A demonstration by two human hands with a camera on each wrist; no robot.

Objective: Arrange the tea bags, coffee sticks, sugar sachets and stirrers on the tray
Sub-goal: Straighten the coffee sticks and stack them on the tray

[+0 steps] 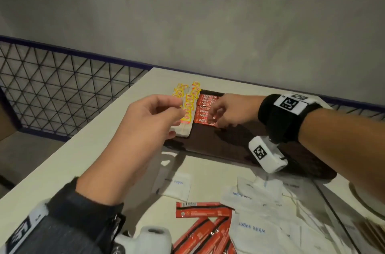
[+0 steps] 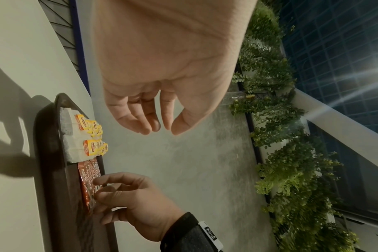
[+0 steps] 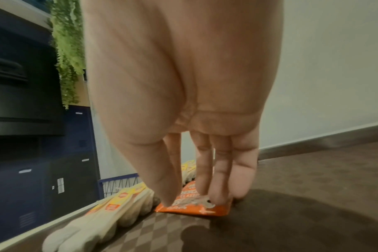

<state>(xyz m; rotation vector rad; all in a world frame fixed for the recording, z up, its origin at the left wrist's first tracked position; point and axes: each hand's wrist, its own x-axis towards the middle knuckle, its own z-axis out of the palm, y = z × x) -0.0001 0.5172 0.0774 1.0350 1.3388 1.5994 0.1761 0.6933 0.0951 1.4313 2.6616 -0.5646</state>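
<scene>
A dark brown tray (image 1: 229, 145) lies on the cream table. Tea bags (image 1: 188, 104) with yellow tags fill its left end, and red coffee sticks (image 1: 205, 108) lie in a block beside them. My right hand (image 1: 215, 119) rests its fingertips on the near coffee sticks (image 3: 192, 206), thumb at their edge. Above the tea bags (image 2: 91, 136) hovers my left hand (image 1: 176, 121); its fingers are loosely curled and hold nothing, as the left wrist view shows (image 2: 172, 128). The rest of the tray (image 3: 291, 213) is bare.
Loose red coffee sticks (image 1: 204, 230) and a heap of white sugar sachets (image 1: 260, 212) lie on the table in front of the tray. One sachet (image 1: 177, 187) lies apart. A wire mesh fence (image 1: 62, 91) runs along the table's left, with a grey wall behind.
</scene>
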